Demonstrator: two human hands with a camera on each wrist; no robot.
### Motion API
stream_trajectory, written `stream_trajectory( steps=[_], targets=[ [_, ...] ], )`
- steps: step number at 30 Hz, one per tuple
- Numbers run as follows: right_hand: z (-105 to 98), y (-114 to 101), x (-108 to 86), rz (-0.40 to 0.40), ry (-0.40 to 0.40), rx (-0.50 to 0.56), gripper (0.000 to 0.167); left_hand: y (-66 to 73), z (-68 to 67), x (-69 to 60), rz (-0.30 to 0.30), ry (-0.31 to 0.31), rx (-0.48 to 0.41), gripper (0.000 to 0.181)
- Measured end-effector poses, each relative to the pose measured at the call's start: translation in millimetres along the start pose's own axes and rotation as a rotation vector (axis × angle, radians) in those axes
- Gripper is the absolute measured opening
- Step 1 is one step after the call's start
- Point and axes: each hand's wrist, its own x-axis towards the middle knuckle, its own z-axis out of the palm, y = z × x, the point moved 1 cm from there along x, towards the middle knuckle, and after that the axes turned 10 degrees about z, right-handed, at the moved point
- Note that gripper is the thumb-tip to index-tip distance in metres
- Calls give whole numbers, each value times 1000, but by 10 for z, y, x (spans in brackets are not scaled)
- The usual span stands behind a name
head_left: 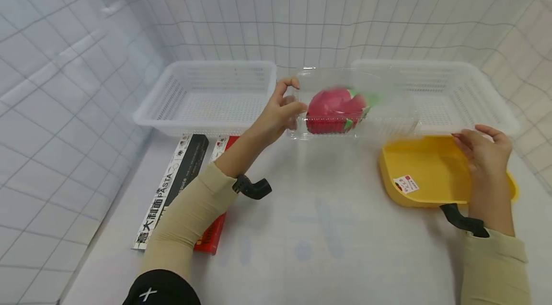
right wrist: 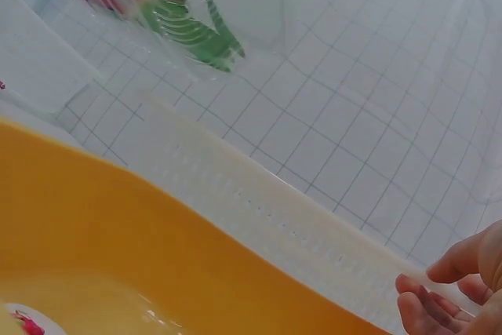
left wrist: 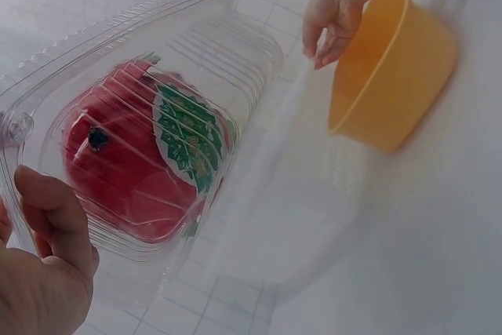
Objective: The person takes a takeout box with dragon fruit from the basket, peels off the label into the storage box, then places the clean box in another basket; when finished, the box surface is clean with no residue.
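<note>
My left hand (head_left: 282, 108) grips the left end of a clear plastic clamshell box (head_left: 388, 125), held up off the table between two baskets. Inside it is a pink-red fruit with green tips, like a dragon fruit (head_left: 329, 108); a green patterned label or leaf shows on it in the left wrist view. Whether the box's lid is fastened I cannot tell. Over the yellow plastic tub (head_left: 420, 166) hovers my right hand (head_left: 485, 152), its fingers loosely bent and nothing visible between them. A small white sticker (head_left: 406, 184) marks the tub.
White perforated baskets stand at the back, one left (head_left: 207, 128) and one right (head_left: 487, 89). A black-and-white pasta box (head_left: 161, 195) and a red box (head_left: 211, 238) lie under my left forearm. White grid-patterned sheeting (head_left: 323, 13) walls the table.
</note>
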Motion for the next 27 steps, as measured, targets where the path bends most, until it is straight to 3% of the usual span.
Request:
stream_trajectory(
  steps=[7,16,27],
  targets=[
    [6,40,1,-6,2,3,49,-76,63,240,3,2,-43,33],
    [13,51,-11,-14,13,10,50,-132,144,502,-3,-10,-19,31],
    [25,90,-15,2,-7,-23,50,-379,297,893,-15,-15,-132,32]
  ],
)
